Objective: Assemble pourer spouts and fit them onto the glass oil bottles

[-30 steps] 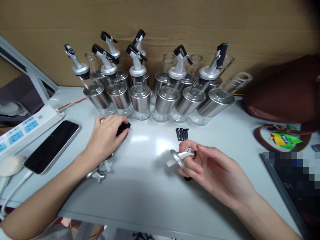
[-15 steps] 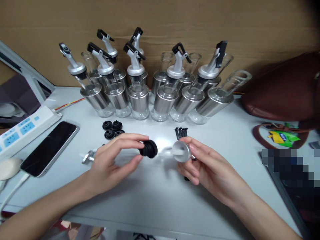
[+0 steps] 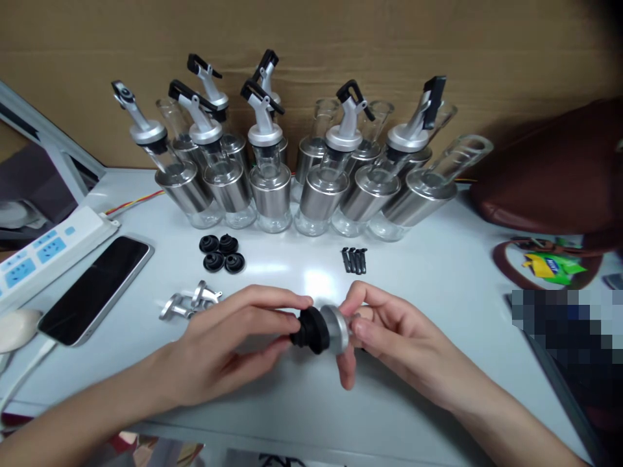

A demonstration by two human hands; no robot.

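Twelve bottles (image 3: 271,191) stand here: seven wear spouts (image 3: 265,134), five are open-necked. Three loose spouts (image 3: 198,294) show, two lying and one in the right hand (image 3: 396,331). Black caps (image 3: 228,245) number five: four lying, one in the left hand (image 3: 214,353). Four loose levers (image 3: 358,261) show, plus one phone (image 3: 95,290), one power strip (image 3: 68,240) and one bag (image 3: 545,175).

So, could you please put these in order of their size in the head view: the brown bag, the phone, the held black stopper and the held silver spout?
1. brown bag
2. phone
Not ranked: black stopper and silver spout; both are partly hidden.
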